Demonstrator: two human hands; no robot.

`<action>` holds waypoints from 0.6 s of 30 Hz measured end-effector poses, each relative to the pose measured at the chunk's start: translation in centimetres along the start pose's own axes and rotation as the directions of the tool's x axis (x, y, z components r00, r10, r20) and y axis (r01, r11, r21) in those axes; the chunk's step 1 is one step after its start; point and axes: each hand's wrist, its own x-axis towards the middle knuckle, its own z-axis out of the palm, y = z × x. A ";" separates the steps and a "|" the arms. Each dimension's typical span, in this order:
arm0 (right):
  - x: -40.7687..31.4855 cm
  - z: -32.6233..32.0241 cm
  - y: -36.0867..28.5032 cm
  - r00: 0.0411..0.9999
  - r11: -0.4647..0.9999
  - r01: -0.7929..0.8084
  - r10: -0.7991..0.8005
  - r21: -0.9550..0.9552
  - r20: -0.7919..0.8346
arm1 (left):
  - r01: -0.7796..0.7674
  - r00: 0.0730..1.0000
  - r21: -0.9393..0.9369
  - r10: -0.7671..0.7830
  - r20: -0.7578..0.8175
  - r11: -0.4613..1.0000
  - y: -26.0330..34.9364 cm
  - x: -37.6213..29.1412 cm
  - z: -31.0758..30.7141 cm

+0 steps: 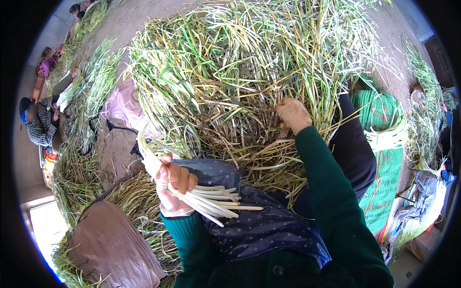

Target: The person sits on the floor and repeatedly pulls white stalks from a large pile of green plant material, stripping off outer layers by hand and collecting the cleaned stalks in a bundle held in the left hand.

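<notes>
My left hand [176, 180] is closed around a bundle of pale leafy stalks [212, 203]. Their white ends point right over a dark polka-dot apron [252, 230], and their upper part leans out past my thumb. My right hand [293, 114] is at the near right side of a large heap of long green and yellowed stalks [223, 64]. Its fingers are curled down against the heap; whether they hold a stalk is hidden. Dry brown leaves lie tangled in the heap's near part.
A green woven sack [383, 187] with pale stalks [387, 138] on it lies at the right. A pink cloth [124, 104] and a brown cloth cover [115, 248] are at the left. A person in a checked top [41, 122] sits beyond another stalk row [84, 104]. Others are at the edges.
</notes>
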 end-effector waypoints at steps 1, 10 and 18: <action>-0.7 -0.4 0.5 0.999 0.999 0.030 -0.028 0.038 -0.036 | 0.000 1.000 0.004 0.000 -0.018 1.000 -0.1 0.0 0.1; -7.1 -3.7 5.0 0.913 0.832 0.407 -0.381 -0.376 0.144 | 0.026 0.999 0.032 -0.025 -0.020 0.999 -1.1 0.4 0.6; -6.9 0.3 -0.7 0.569 0.587 0.669 -0.799 -0.456 -0.195 | 0.010 1.000 0.041 -0.009 -0.019 0.999 -0.6 -0.1 0.7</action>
